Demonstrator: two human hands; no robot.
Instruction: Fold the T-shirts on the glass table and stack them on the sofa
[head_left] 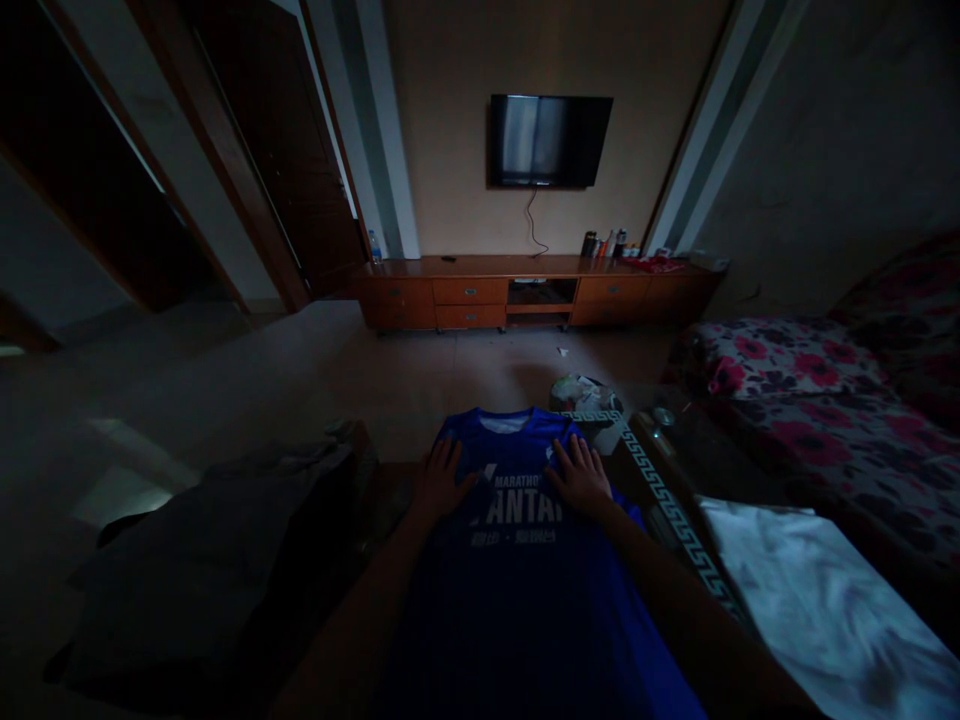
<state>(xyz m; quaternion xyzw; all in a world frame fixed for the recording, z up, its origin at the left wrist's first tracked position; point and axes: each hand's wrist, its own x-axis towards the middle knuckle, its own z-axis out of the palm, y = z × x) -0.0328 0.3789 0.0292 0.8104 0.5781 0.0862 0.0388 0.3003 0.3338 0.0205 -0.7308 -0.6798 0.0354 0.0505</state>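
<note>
A blue T-shirt point(517, 580) with white lettering across its chest lies spread out in front of me, its neckline at the far end. My left hand point(444, 482) rests flat on the shirt's left shoulder area, fingers spread and pointing away from me. On the other side of the lettering, my right hand point(582, 478) lies flat too, fingers apart, partly covering the print's right end. Neither hand grips the cloth. The shirt's lower part is in deep shadow.
Dark clothes point(195, 560) are heaped at left. A white cloth point(832, 600) lies at right on a table with a patterned border point(660, 490). Beyond are a bin point(589, 396), a flowered sofa point(810, 360), a wooden TV cabinet point(472, 292) and a wall television point(551, 140).
</note>
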